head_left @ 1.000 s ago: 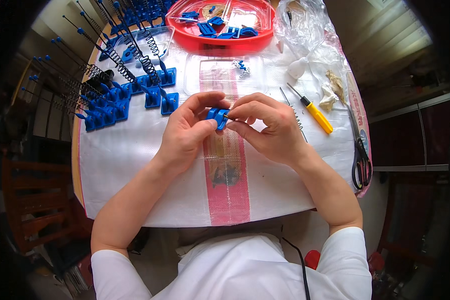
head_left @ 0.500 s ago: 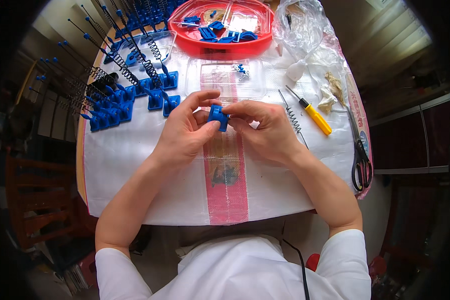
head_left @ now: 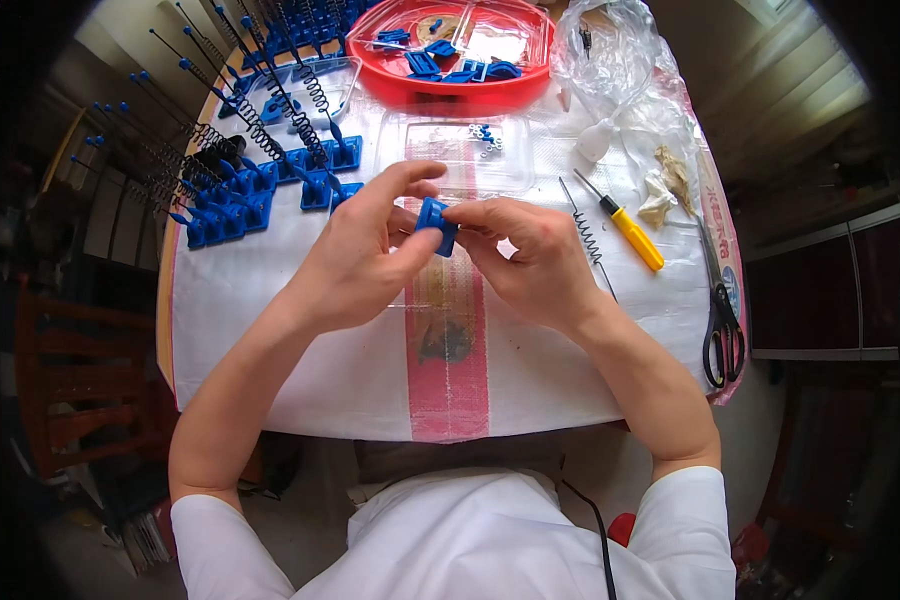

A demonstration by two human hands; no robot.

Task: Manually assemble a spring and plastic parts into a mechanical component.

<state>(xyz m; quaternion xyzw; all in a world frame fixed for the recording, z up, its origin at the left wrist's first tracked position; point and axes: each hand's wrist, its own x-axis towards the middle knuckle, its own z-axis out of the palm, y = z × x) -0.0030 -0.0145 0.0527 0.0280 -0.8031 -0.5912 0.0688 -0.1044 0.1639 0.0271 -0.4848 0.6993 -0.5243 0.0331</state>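
bracing the blue piece [head_left: 436, 214] with the left hand [head_left: 355, 250] while the right hand [head_left: 530, 250] works its edge should prevent slips. left index raised, thumb at the piece, grip unclear; right fingers [head_left: 480, 212] pinch its right edge. it's above the table [head_left: 550, 375], long axis far-to-near, far end leaning left.

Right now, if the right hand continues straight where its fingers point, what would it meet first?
The right hand would first press into the small blue part it touches; beyond that, probably the left hand, though depth is hard to judge here.
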